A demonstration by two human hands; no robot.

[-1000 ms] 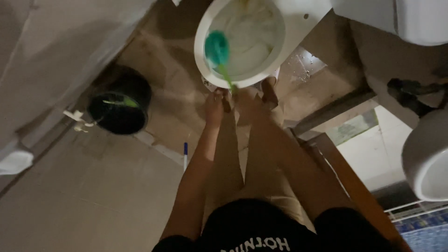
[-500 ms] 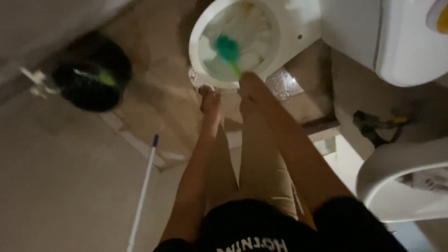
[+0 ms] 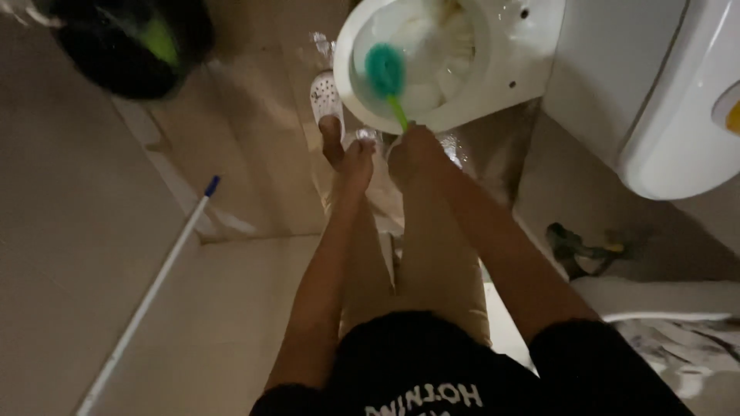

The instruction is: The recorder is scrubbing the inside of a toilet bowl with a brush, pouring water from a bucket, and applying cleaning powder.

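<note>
Upper left of the frame, there's a dark round bin (image 3: 127,46) with a green streak on it, standing well apart from your hands. Below it, a white pole with a blue tip (image 3: 146,296) slants across the tiled floor at lower left. Moving toward centre, a white perforated clog (image 3: 325,96) sits just beside the bowl's rim. Your left hand (image 3: 348,158) hangs near it, fingers loosely spread, holding nothing as far as the dim light lets me tell. Right next to it, your right hand (image 3: 412,150) is clenched around the green handle of the toilet brush (image 3: 385,73), whose teal head is down inside the white toilet bowl (image 3: 501,85) at top centre. Far right, the white cistern (image 3: 678,115) fills the upper corner, with a dark fitting (image 3: 578,246) on the floor below.
</note>
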